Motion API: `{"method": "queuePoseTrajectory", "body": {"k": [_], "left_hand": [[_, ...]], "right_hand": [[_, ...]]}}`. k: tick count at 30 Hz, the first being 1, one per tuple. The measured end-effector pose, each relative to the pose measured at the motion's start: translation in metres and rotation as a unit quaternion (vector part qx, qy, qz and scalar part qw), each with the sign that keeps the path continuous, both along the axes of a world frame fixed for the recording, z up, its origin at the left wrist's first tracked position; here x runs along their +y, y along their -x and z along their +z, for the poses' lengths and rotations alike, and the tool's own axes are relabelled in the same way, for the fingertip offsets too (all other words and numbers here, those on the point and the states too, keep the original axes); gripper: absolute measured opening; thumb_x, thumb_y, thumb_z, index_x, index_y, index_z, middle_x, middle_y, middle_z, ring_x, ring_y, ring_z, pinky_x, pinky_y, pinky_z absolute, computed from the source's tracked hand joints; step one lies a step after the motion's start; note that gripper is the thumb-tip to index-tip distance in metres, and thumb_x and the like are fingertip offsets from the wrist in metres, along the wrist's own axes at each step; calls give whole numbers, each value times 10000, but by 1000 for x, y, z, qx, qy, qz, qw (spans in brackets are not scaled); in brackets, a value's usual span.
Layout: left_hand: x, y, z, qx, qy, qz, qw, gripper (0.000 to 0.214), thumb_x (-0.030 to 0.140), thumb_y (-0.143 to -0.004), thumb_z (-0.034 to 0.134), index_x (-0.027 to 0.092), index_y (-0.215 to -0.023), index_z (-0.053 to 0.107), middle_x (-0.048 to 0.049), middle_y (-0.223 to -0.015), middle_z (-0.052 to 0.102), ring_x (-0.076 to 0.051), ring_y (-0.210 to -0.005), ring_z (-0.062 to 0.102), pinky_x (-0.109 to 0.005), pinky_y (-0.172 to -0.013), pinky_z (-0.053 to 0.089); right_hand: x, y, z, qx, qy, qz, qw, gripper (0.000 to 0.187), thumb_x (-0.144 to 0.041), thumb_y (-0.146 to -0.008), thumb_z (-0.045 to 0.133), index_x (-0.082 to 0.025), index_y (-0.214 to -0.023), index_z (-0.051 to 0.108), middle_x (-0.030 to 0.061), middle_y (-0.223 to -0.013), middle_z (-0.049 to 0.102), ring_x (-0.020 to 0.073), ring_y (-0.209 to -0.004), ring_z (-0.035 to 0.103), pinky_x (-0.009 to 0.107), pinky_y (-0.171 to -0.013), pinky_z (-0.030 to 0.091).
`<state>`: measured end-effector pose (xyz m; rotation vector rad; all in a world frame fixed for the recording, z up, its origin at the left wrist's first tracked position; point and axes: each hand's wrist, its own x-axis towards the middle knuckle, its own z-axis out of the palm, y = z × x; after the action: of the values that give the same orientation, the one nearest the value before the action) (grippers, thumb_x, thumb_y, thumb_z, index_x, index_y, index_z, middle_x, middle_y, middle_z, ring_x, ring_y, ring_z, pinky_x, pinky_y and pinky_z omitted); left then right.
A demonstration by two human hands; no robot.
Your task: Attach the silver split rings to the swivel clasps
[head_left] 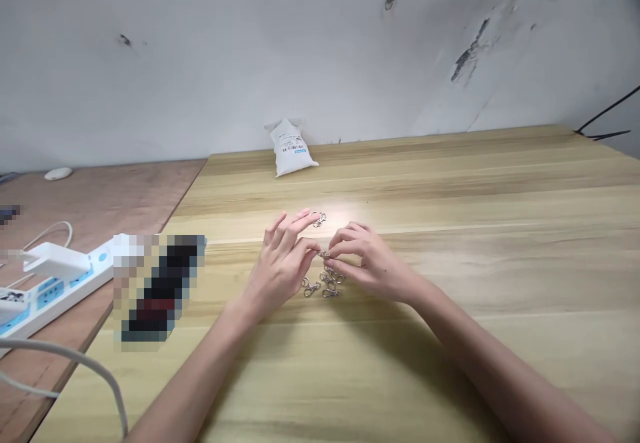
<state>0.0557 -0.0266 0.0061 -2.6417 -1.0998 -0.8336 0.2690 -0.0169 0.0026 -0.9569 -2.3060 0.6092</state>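
Two bare forearms show, uncovered along all of their visible length. Each narrows to a slim wrist. The left hand (279, 266) and the right hand (373, 264) are bare too, slender, with long, thin fingers (293, 223). The knuckles show as soft ridges. The nails are too small to make out.
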Motion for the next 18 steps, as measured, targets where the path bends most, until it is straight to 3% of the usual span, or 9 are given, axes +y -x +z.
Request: {"method": "queuePoseTrajectory", "body": {"k": [8, 14, 18], "left_hand": [[1, -2, -3, 3, -6, -3, 1000, 123, 120, -946, 483, 189, -956, 584, -111, -1352, 561, -246, -1348, 450, -479, -1141, 339], [2, 0, -5, 29, -48, -28, 998, 117, 99, -934, 510, 187, -965, 581, -105, -1322, 595, -234, -1348, 451, -474, -1162, 323], [1, 1, -4, 61, -58, -31, 996, 137, 81, -934, 497, 185, -955, 584, -101, -1342, 587, -231, -1344, 461, -485, -1177, 303]], "right_hand": [[-6, 8, -2, -95, -152, -43, 983, 258, -183, -944, 518, -195, -744, 680, 22, -745, 637, 187, -863, 536, 455, -1067, 236], [-5, 6, 0, -121, -137, -18, 983, 209, -171, -917, 551, -200, -747, 667, 0, -730, 650, 180, -846, 542, 414, -1042, 283], [-10, 11, 3, -202, -214, -47, 955, 195, -76, -831, 561, -189, -713, 668, 20, -725, 661, 214, -861, 546, 458, -1103, 206]]}}
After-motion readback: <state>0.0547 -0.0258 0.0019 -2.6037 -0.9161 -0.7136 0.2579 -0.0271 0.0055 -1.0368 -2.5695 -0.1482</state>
